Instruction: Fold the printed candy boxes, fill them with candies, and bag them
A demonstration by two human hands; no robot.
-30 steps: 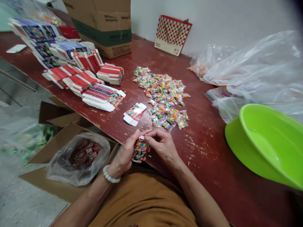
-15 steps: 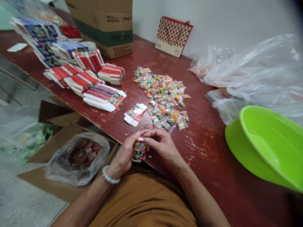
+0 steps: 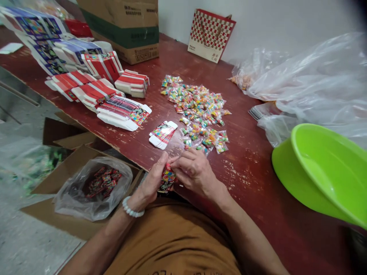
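Note:
A small red and black printed candy box (image 3: 167, 178) is held at the table's near edge. My left hand (image 3: 152, 178) wraps around its left side, with the thumb pointing up along it. At the box's top end, the bent fingers of my right hand (image 3: 195, 168) pinch the red flap; their tips partly cover it. Just beyond my hands lies a short stack of flat candy boxes (image 3: 163, 134). To the right of that stack spreads a pile of clear-wrapped colourful candies (image 3: 197, 107).
Bundles of flat boxes (image 3: 97, 93) line the left side of the table (image 3: 243, 152). Below the edge, an open carton (image 3: 60, 177) holds a plastic bag (image 3: 120, 183) of filled boxes. A green basin (image 3: 286, 168), clear plastic bags (image 3: 315, 84), paper bag (image 3: 210, 36) and large carton (image 3: 137, 34) stand around.
My right hand has closed its fingers over the box's top, where the white flap edge no longer shows. The view has shifted slightly, while the left hand keeps its hold.

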